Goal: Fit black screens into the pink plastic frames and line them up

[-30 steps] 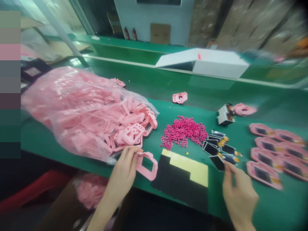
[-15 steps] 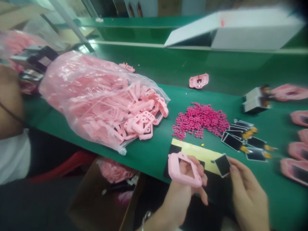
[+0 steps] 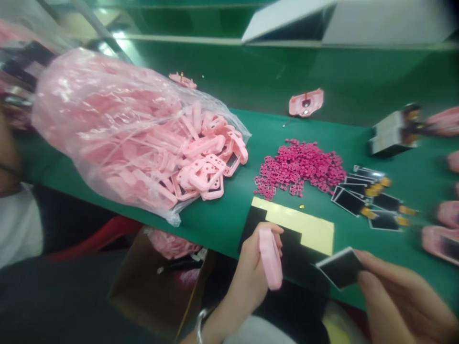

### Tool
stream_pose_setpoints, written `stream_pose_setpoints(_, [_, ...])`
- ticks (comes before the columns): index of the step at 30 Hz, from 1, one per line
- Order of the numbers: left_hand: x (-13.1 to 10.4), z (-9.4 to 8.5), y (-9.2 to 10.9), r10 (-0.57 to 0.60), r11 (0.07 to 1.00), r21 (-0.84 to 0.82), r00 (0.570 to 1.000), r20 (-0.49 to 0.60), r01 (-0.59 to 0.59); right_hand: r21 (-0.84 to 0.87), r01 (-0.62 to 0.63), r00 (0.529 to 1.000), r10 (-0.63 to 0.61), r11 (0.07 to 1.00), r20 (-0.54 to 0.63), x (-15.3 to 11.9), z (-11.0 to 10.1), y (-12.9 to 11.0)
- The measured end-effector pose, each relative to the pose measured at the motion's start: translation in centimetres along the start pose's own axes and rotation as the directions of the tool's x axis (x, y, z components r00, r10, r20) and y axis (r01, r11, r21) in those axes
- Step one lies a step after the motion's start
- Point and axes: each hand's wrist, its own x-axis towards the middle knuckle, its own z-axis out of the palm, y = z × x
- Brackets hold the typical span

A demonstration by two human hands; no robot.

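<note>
Left fingers (image 3: 269,227): closed around the pink frame, by its upper part.
Pink frame (image 3: 270,263): turned edge-on, hanging below the left fingers.
Right fingers (image 3: 378,265): pinched narrow on one corner of the dark screen.
Dark screen (image 3: 342,268): tilted, between both sets of fingers, nearer the right.
Black sheet (image 3: 254,223): just beyond and beneath the left fingers, partly hidden.
Yellow sheet (image 3: 315,230): stepped in outline, on the black sheet, beyond the left fingers.
Loose displays (image 3: 349,201): overlapping, orange tabs showing, beyond the right fingers.
Magenta pieces (image 3: 303,165): heaped past the yellow sheet, farther from the fingers.
Clear bag (image 3: 103,114): spilling pink frames, left of the left fingers.
Pink shell (image 3: 306,103): beyond the magenta pieces.
Desk (image 3: 215,227): green, under all these.
</note>
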Motion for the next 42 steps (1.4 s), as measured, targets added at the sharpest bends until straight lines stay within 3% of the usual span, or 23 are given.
stream_pose_setpoints(3, [-0.1, -0.1, 0.9, 0.081, 0.979, 0.192, 0.996, -0.037, -0.072, 0.059, 0.258, 0.961, -0.263, 0.964, 0.088, 1.3, -0.7, 0.9])
stream_pose_setpoints(6, [-0.5, -0.2, 2.1, 0.16, 0.929, 0.351, 0.981, -0.107, -0.114, 0.093, 0.349, 0.913, -0.361, 0.932, 0.187, 2.2, -0.8, 0.3])
stream_pose_setpoints(8, [-0.8, -0.4, 2.9, 0.126, 0.949, 0.3, 0.99, -0.066, -0.101, 0.048, 0.371, 0.898, -0.371, 0.927, 0.235, 2.6, -0.3, -0.9])
stream_pose_setpoints(10, [-1.0, -0.5, 3.6, 0.013, 0.988, 0.15, 0.999, 0.047, -0.02, -0.02, 0.411, 0.87, -0.386, 0.911, 0.307, 2.9, 0.4, -2.1])
stream_pose_setpoints(13, [-1.2, -0.4, 4.2, -0.128, 0.991, -0.017, 0.978, 0.163, 0.132, -0.041, 0.469, 0.79, -0.398, 0.882, 0.467, 3.1, 1.0, -2.9])
stream_pose_setpoints(15, [-1.3, -0.2, 4.4, -0.13, 0.99, -0.028, 0.98, 0.153, 0.135, -0.032, 0.469, 0.764, -0.387, 0.882, 0.517, 3.0, 1.1, -2.7])
stream_pose_setpoints(20, [-1.4, 0.0, 4.3, -0.059, 0.996, 0.073, 0.995, 0.087, 0.052, -0.059, 0.471, 0.756, -0.369, 0.88, 0.541, 2.4, 0.8, -1.8])
stream_pose_setpoints(29, [-1.1, -0.2, 4.6, -0.05, 0.989, 0.146, 0.993, 0.105, 0.034, -0.013, 0.581, 0.675, -0.473, 0.814, 0.566, 3.7, 1.5, -1.7])
stream_pose_setpoints(37, [-0.8, 1.5, 5.0, -0.129, 0.96, -0.243, 0.99, 0.052, 0.138, -0.278, 0.715, 0.683, -0.558, 0.641, 0.471, 2.7, 1.5, -0.4])
stream_pose_setpoints(40, [-1.1, 1.7, 4.3, -0.181, 0.946, -0.264, 0.982, 0.051, 0.188, -0.308, 0.649, 0.755, -0.537, 0.696, 0.378, 2.1, 1.8, -0.2])
stream_pose_setpoints(42, [-1.2, 1.7, 4.0, -0.15, 0.966, -0.215, 0.989, -0.009, 0.144, -0.242, 0.545, 0.828, -0.468, 0.803, 0.309, 1.6, 2.3, -0.2])
